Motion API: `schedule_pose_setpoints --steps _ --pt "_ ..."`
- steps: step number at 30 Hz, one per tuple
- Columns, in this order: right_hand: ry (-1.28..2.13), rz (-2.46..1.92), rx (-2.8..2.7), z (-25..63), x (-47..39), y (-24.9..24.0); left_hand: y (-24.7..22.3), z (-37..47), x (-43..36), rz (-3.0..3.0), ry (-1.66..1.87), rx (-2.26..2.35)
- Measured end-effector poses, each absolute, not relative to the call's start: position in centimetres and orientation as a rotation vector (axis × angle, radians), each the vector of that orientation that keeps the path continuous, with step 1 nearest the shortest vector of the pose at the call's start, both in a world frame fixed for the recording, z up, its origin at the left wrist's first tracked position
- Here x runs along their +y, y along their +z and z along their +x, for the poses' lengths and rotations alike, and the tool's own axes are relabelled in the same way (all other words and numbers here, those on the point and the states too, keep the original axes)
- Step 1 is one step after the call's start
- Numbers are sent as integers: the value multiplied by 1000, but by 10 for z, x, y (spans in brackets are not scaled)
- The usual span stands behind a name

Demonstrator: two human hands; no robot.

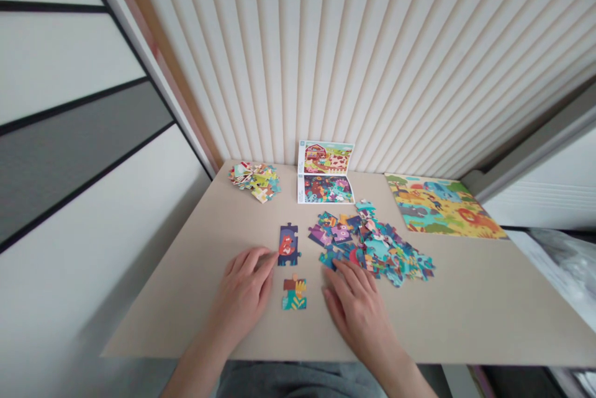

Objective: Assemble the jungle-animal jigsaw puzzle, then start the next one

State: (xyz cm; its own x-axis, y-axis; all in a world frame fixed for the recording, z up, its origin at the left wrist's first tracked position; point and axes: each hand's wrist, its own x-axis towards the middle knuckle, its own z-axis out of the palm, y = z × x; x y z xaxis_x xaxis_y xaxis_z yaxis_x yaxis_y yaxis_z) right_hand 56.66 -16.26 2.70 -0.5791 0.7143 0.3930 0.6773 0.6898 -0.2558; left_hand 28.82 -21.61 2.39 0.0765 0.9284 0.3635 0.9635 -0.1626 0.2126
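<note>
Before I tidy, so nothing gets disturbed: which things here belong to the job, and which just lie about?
Likely in use:
red-creature section, by the left hand
leafy section, between the hands
large piece pile, by the right hand
picture sheet, probably a guide

Seemingly lying about:
small piece pile, far left
animal picture, far right

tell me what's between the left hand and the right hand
In the head view, the green-and-brown puzzle section, with the red-figure section beyond it by the left hand.

A pleated panel (372,63) backs the table (475,305); plastic wrap (568,252), perhaps, lies right.
</note>
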Motion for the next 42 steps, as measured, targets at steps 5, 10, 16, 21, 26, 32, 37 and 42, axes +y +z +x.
schedule_pose_setpoints --steps 5,10,16,21,26,32,37,42 --pt "120 -1034 -2500 574 -168 29 22 287 -216 -2252 -640 -1981" --pt "205 -922 -2574 579 -174 38 21 286 -215 -2230 -654 -1920" --pt "-9 -1326 -2228 634 -151 28 15 281 -214 -2222 -695 -1903" --pt "-104 -1527 -2261 671 -137 10 9 276 -214 -2227 -614 -1877" --pt "-17 -1409 -2418 650 -146 12 11 277 -215 -2224 -554 -1888" --pt "77 -1261 -2453 651 -141 24 8 275 -215 -2230 -561 -1874" --pt "-38 -1428 -2239 694 -119 13 4 272 -213 -2220 -566 -1863" --pt "-11 -1430 -2226 724 -108 4 7 273 -212 -2210 -583 -1872"
